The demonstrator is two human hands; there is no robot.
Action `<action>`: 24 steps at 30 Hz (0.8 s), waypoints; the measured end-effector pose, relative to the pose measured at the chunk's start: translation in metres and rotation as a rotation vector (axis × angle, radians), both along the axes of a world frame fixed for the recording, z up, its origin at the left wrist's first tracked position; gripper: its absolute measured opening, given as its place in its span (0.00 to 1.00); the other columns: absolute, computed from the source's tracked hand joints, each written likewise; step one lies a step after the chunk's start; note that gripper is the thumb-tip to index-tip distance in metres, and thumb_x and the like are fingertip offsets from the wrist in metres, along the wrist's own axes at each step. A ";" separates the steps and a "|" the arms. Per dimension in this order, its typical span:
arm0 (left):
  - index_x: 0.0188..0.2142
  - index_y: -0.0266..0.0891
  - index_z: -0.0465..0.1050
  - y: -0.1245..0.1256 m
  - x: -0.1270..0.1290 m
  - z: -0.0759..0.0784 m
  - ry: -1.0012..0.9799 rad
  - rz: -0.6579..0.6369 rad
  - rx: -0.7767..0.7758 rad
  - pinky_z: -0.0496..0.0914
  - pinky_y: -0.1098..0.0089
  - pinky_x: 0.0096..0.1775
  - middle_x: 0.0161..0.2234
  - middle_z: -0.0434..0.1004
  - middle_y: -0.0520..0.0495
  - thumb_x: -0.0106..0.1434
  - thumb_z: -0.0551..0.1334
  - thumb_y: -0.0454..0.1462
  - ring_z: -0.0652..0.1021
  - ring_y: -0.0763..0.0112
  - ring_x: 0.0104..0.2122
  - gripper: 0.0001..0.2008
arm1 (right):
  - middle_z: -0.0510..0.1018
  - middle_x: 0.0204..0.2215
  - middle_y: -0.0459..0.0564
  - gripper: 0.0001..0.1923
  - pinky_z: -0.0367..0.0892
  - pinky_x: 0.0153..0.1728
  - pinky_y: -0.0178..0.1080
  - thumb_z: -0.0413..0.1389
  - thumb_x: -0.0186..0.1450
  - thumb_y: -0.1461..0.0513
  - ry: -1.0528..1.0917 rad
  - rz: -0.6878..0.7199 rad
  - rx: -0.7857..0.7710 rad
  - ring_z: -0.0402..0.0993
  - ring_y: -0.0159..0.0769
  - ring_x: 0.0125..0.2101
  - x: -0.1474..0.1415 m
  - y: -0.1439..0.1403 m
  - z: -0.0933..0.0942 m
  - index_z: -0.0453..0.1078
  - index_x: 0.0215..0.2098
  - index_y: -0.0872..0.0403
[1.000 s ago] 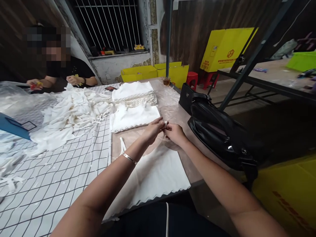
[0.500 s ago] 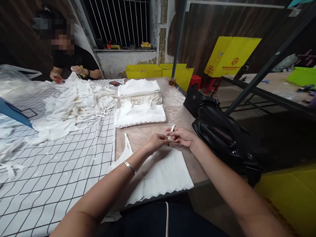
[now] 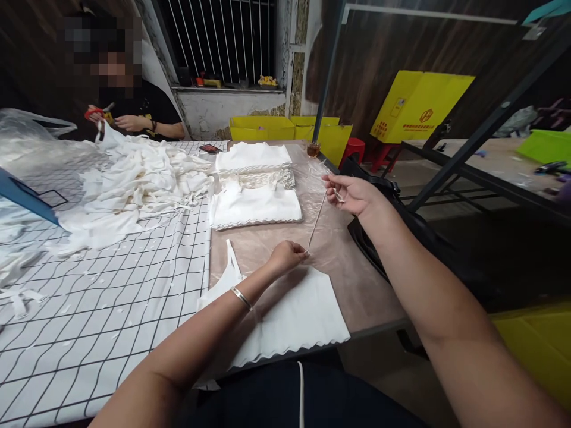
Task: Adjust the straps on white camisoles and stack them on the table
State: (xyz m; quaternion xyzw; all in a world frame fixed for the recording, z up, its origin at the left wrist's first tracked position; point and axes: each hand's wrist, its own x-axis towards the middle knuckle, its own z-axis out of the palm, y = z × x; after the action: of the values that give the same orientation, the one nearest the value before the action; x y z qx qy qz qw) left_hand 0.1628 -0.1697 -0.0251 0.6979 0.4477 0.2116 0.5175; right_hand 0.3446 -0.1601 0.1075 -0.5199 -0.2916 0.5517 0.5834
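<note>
Plainly, two hands share one thin white strap (image 3: 316, 223), drawn straight between them. Its long axis slants from the left hand (image 3: 288, 255) up, away and to the right, to the right hand (image 3: 352, 193). The left hand is narrow, pinching the lower end; the right has its fingers curled around the upper end. Below them, one white garment (image 3: 294, 315) lies flat at the near edge of the desk (image 3: 375, 303), partly under the left forearm. Its scalloped hem faces the person, and one strap loop (image 3: 230, 255) points away. Beyond it sit two folded stacks, a near one (image 3: 256, 205) and a far one (image 3: 254, 157). Left of these lies one loose white pile (image 3: 138, 178). Two red stools (image 3: 352, 150) show behind the desk.
</note>
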 end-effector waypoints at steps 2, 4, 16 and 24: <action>0.24 0.38 0.76 0.005 0.000 0.005 0.006 0.063 0.046 0.63 0.71 0.33 0.20 0.72 0.51 0.52 0.68 0.33 0.72 0.69 0.25 0.03 | 0.70 0.23 0.43 0.10 0.66 0.25 0.27 0.51 0.70 0.62 -0.029 -0.006 0.098 0.67 0.23 0.22 -0.004 -0.015 0.008 0.71 0.33 0.58; 0.29 0.39 0.76 0.003 -0.005 0.012 -0.020 0.167 0.099 0.63 0.71 0.33 0.21 0.71 0.52 0.54 0.69 0.35 0.72 0.68 0.26 0.04 | 0.71 0.24 0.44 0.07 0.70 0.28 0.30 0.55 0.67 0.59 -0.078 0.014 0.186 0.69 0.26 0.24 -0.012 -0.040 0.008 0.71 0.34 0.55; 0.35 0.33 0.75 -0.049 -0.020 0.058 -0.719 -0.062 -1.034 0.74 0.66 0.40 0.31 0.81 0.43 0.71 0.54 0.38 0.80 0.69 0.30 0.14 | 0.73 0.43 0.49 0.33 0.75 0.40 0.43 0.69 0.53 0.57 -0.233 -0.018 0.129 0.75 0.32 0.35 -0.080 -0.189 -0.089 0.63 0.53 0.47; 0.36 0.32 0.73 -0.037 -0.013 0.072 -0.657 -0.031 -0.891 0.74 0.63 0.44 0.31 0.81 0.42 0.68 0.57 0.31 0.81 0.67 0.33 0.07 | 0.77 0.28 0.47 0.21 0.74 0.32 0.35 0.70 0.51 0.57 -0.067 0.253 -0.168 0.76 0.31 0.28 -0.058 -0.190 -0.095 0.73 0.39 0.56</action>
State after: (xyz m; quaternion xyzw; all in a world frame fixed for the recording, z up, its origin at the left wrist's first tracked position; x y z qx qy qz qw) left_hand 0.1502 -0.2067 0.0474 0.3150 0.2985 0.2007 0.8783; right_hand 0.2867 -0.3499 0.0127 -0.5441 -0.3269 0.6257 0.4534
